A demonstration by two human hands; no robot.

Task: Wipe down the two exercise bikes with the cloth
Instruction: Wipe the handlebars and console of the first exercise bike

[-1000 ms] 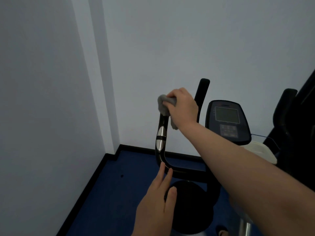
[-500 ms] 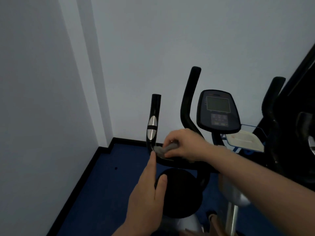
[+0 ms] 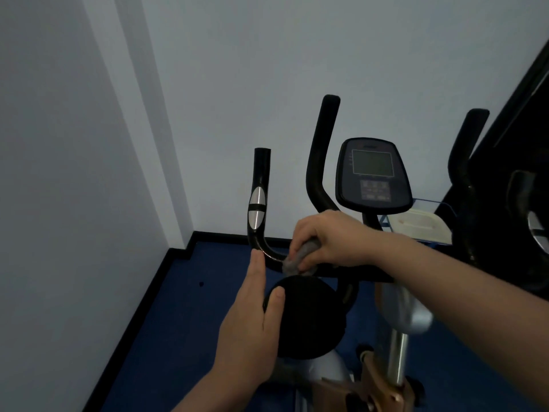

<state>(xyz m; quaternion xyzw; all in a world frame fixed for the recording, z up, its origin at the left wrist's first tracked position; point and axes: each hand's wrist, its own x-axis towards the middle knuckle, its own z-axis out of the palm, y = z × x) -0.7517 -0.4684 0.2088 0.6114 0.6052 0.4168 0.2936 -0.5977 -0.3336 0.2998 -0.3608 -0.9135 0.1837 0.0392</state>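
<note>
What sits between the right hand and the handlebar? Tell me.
In the head view, the grey cloth lies bunched between the right hand and the black handlebar; the fingers curl round it.

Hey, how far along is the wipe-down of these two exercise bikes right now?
Nothing shows as finished; no frame proves any part clean. In hand: the right hand grips the grey cloth against the near bike's handlebar at its lower bend; the left hand is flat beside it. Left, seemingly: console, seat, and the second bike at right.
</note>
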